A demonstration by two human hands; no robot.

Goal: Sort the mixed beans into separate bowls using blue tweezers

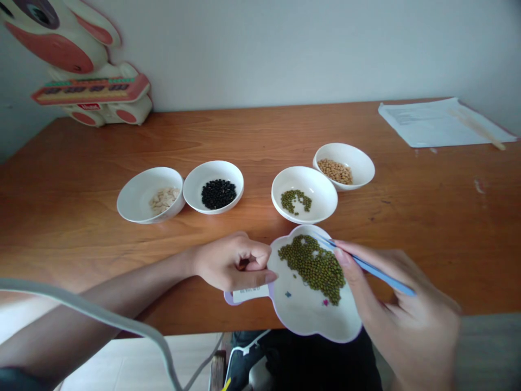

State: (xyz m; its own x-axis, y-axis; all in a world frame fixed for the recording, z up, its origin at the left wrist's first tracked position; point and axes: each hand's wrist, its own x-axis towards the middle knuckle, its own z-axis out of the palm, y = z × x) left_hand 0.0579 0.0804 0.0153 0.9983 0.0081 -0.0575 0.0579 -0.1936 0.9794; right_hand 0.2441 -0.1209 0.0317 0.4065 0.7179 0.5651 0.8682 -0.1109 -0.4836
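My left hand (234,263) is closed on the handle side of a white flower-shaped plate (309,320) with a lilac rim, its thumb at the edge. Green mung beans (315,269) lie spread over the plate's upper part. Between the thumb and fingers of my right hand (402,304) are blue tweezers (376,271). Their tips reach over the beans near the far rim; whether they grip a bean I cannot tell. Just beyond the plate stands a white bowl (323,203) with a few mung beans on its bottom.
Farther back is a bowl (362,163) of tan beans. To the left stand a bowl (195,190) of black beans and a bowl (132,195) of pale flakes. A toy (93,92) and paper (439,122) lie at the back; a grey cable (101,312) crosses in front.
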